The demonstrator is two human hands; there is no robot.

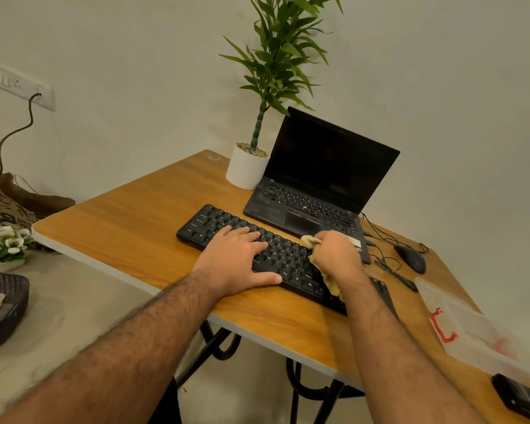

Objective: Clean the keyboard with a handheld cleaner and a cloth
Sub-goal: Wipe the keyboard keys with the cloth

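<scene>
Far left: dark woven basket w/ a tan flat item inside, white artificial flowers, patterned fabric bag behind. Wall socket w/ a kinked dark cable hanging down.

Table: wood-grain top, pale edge band, black curved metal legs under it.

Left hand lies flat on the left half of the keyboard, fingers straight & slightly spread over the keys, thumb out along the near edge; holds nothing. Keyboard is black, low-profile, rectangular, set diagonally mid-table, just in front of the laptop.

White cylindrical pot w/ pebbles on top, tall green leafy plant, at the back beside the laptop – matte black, lid open, screen dark.

Right hand fingers curled tight round a bunched yellowish cloth, soft & crumpled, pressed on keyboard's right part; a tail of it hangs below the wrist.

Right: black glossy mouse w/ tangled thin wires, translucent plastic box w/ red clasp, black blocky device at the corner, cut off by frame.
</scene>
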